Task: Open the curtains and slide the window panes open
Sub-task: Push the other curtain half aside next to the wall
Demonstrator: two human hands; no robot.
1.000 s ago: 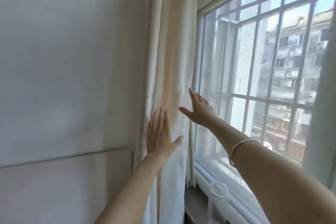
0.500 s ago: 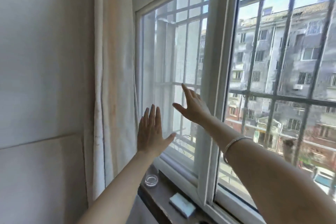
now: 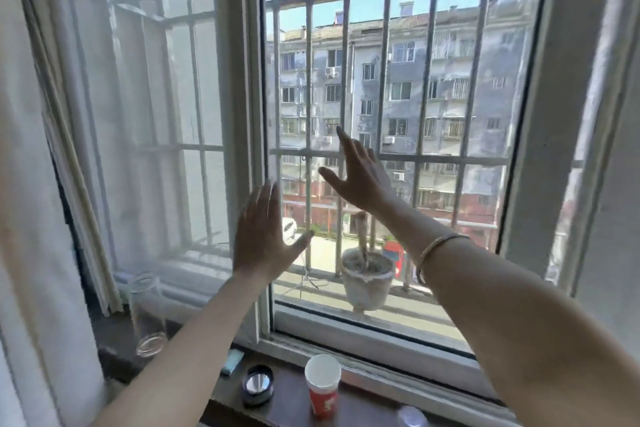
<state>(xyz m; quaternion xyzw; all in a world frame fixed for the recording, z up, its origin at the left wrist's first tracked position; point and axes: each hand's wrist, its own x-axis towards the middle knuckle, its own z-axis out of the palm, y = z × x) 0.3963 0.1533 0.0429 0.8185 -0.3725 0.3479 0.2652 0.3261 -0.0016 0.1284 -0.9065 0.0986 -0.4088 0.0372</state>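
A white-framed sliding window fills the view. Its left pane [image 3: 149,121] looks hazy, as if behind a screen; the right pane [image 3: 450,87] is clear glass with metal bars outside. The white curtain [image 3: 31,218] hangs bunched at the far left. My left hand [image 3: 263,236] is raised with fingers spread, in front of the central frame post [image 3: 247,80]. My right hand [image 3: 360,173], with a bangle on the wrist, is open in front of the right pane at mid height. Whether either hand touches the window I cannot tell. Neither hand holds anything.
On the dark sill [image 3: 287,399] stand a clear glass jar [image 3: 147,315], a small pale blue block [image 3: 231,361], a round dark tin [image 3: 258,385] and a red-and-white paper cup [image 3: 322,386]. A potted plant [image 3: 367,274] sits outside behind the bars.
The view has swung right from the curtain to the window panes. Both open hands have travelled right with it, from the curtain's edge to the central post and right pane.
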